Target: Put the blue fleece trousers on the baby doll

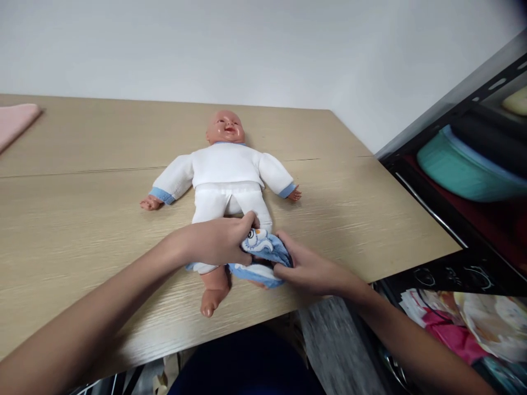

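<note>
A baby doll (227, 164) in a white top and white trousers with blue cuffs lies on its back on the table, head toward the wall. At its foot on my right side, a blue and white cloth baby bootie (265, 243) with a stitched bird face is stretched between my hands. My left hand (218, 240) pinches its left edge, with the thumb on top. The other edge is gripped by my right hand (304, 267). Most of the foot there is hidden by the bootie and fingers. The doll's other foot (214, 291) is bare.
The wooden table (102, 219) meets a white wall behind. A pink cloth (16, 123) lies at the far left. On the right stands a black metal rack (428, 211) with a teal basin (465, 164). Below it are colourful bags or cloths (457, 334).
</note>
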Available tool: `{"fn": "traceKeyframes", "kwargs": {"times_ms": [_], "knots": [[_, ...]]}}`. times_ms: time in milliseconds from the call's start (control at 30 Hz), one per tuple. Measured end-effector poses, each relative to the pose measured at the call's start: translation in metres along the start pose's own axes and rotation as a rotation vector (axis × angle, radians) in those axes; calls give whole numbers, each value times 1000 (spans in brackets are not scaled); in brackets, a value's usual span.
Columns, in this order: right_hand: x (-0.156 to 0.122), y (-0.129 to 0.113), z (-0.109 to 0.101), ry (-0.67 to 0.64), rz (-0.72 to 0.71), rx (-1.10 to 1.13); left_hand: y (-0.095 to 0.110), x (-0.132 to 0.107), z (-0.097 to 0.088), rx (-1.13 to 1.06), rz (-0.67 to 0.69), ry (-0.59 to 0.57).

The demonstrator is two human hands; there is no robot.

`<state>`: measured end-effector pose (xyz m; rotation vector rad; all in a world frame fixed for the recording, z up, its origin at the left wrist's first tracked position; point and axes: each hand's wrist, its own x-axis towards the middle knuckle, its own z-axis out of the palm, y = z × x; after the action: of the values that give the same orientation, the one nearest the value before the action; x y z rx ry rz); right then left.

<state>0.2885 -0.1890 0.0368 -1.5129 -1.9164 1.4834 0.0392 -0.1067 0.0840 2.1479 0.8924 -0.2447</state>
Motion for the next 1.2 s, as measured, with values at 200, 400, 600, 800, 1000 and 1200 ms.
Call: {"fn": "traceKeyframes", "kwargs": {"times_ms": [200, 400, 600, 800, 1000, 1200], "knots": [[-8, 4, 19, 63, -46, 141, -7, 2, 7, -90, 92, 31], [-7, -2, 32, 271, -143, 68, -3, 1, 3, -55, 172, 127], [-6, 4, 23, 222, -163, 216, 1, 5, 13, -86, 171, 188], [-3, 4, 21, 238, -140, 165, 6, 6, 16, -131, 95, 216], [-1, 2, 22, 256, -177, 114, 8, 2, 5, -253, 104, 178], [-2, 19, 27, 257, -170, 199, 10, 2, 4, -223, 137, 182]]}}
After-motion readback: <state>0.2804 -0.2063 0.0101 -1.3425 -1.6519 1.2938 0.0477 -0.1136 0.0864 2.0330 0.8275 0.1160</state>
